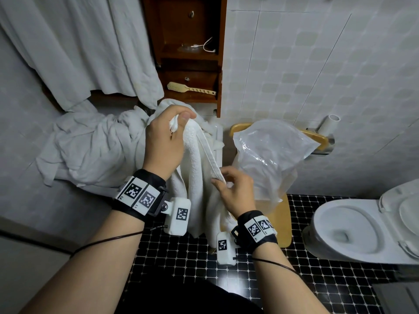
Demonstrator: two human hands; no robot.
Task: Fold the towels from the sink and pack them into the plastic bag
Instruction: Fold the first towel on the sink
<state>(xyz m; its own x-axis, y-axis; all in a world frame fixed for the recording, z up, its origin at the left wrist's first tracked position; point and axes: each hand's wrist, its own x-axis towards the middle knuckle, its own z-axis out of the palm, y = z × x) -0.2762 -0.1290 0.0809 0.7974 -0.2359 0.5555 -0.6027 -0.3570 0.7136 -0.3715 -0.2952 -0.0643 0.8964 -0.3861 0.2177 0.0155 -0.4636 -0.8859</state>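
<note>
A heap of white towels (90,143) lies at far left, below a hanging curtain (79,41). Just right of it the left grip (163,141) is raised, thumb and curled fingers pinching the top corner of a towel (195,164) that hangs down in front of the heap. Lower, the right grip (233,191) pinches the towel's hemmed edge between thumb and fingertips. Beside it a clear, crumpled bag (269,155) sits on a wooden chair (283,225). A toilet (353,225) stands at far right.

Matt terry-cloth towel (195,159), clear glossy plastic bag (269,155), polished wooden cabinet (172,30).
</note>
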